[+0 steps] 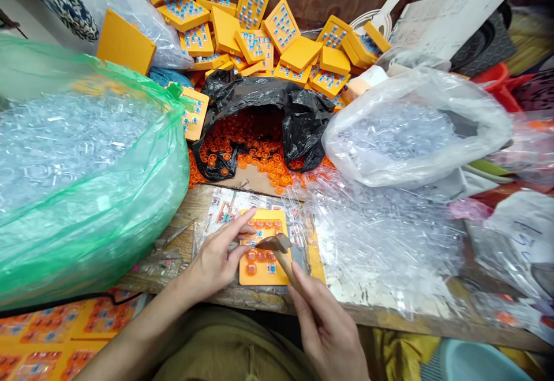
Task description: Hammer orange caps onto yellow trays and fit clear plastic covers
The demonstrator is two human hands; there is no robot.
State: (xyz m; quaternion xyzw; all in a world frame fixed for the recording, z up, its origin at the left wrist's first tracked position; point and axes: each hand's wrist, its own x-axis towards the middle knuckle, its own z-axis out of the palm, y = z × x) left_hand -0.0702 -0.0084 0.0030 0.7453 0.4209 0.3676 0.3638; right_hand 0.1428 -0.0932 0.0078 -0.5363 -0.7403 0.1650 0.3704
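A wooden-handled hammer [283, 261] is gripped in my right hand [329, 323], its dark head over the middle of a yellow-orange board [255, 278]. Orange round caps [262, 255] sit in rows on this board, and some blue-and-white spots show between them. My left hand [219, 257] reaches over the board's left side, index finger stretched out. Its thumb and other fingers close in beside the hammer head; what they hold there, if anything, is too small to name.
A black bag [259, 89] spills orange caps [279, 176] behind the board. A green bag [142, 208] and a white bag [346, 138] hold clear plastic pieces; more clear pieces [381, 231] are heaped at right. Yellow boards [300, 52] pile up at the back.
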